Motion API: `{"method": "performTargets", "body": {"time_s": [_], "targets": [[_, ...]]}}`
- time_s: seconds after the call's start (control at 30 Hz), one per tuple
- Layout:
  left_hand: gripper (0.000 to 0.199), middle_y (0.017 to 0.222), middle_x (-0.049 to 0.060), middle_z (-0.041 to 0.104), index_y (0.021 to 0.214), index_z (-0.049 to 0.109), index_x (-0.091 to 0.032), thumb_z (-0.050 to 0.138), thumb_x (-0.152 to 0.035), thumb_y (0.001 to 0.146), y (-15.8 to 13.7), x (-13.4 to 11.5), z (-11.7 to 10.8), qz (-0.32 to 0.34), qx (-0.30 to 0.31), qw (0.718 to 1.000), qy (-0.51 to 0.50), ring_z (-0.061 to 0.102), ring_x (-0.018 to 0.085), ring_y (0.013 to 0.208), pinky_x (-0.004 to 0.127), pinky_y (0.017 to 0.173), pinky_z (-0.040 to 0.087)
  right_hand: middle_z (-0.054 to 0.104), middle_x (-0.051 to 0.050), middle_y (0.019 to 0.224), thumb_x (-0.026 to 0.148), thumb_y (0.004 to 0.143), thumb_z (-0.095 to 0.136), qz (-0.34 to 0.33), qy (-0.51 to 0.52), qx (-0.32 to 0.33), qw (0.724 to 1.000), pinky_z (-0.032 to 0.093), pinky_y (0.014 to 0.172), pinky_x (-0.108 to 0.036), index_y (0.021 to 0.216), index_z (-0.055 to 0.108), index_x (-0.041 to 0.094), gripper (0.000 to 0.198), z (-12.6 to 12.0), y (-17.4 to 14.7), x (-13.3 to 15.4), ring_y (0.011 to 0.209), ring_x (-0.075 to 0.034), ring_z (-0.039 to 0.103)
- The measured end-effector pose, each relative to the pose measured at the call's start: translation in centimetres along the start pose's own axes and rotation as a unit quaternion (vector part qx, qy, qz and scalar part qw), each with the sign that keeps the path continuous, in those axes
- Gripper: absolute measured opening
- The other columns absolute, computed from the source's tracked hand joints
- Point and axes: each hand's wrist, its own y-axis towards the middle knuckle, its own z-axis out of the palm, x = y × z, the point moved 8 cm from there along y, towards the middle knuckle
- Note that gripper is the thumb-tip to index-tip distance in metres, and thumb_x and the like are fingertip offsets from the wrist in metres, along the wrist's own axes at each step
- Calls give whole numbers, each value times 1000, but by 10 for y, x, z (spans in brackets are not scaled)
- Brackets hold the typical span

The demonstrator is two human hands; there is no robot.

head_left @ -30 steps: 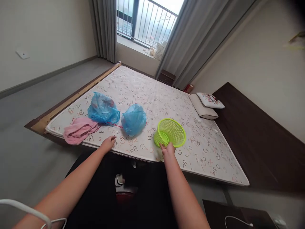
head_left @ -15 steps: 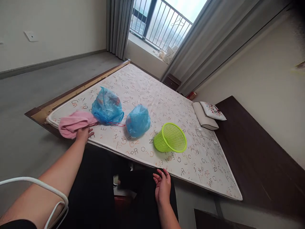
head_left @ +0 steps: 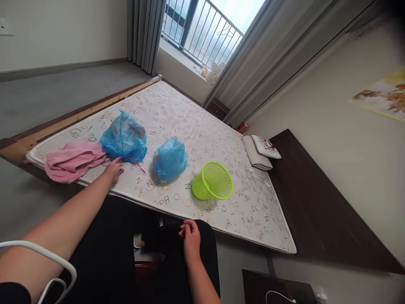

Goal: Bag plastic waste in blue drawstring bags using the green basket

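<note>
Left hand [head_left: 114,169], fingers partly extended, at the lower edge of the larger blue bag [head_left: 124,138], near the near-left corner of the mattress [head_left: 202,137]; cannot tell whether it grips. Right hand [head_left: 191,236] loosely half-curled, empty, beside the near edge.

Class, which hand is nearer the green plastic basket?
Right: the right hand is apart from the green plastic basket, on its near side; the left hand farther, by the left blue plastic bag.

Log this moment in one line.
left hand: at left blue bag; right hand: over thigh; pink cloth: beside bag; green basket: on mattress
</note>
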Motion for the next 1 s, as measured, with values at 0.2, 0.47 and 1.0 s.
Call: {"method": "performTargets", "body": {"time_s": [0.2, 0.47, 1.0], "targets": [[54, 137, 17, 66, 150, 52, -16, 50, -24, 97, -17, -9, -22, 2, -17, 993, -113, 61, 27, 130, 38, 97, 58, 67, -1, 79, 45, 85, 57, -20, -54, 17, 998, 48, 63, -29, 93, 65, 23, 25, 6, -1, -2, 61, -17, 62], [34, 110, 6, 77, 100, 79, -24, 71, -49, 79, -165, -49, -7, 177, 108, 978, -35, 69, 30, 109, 38, 91, 59, 74, -5, 93, 27, 87, 52, -196, -205, 122, 951, 53, 89, -36, 90, 71, 26, 19, 82, -15, 52, 93, -23, 69], [34, 112, 8, 72, 108, 73, -21, 59, -51, 96, -287, -85, -26, 305, 134, 943, 12, 64, 25, 110, 41, 102, 49, 72, -1, 79, 43, 76, 74, -104, 63, 154, 981, 47, 54, -27, 96, 76, 18, 32, 120, -35, 122, 57, -13, 54]]}}
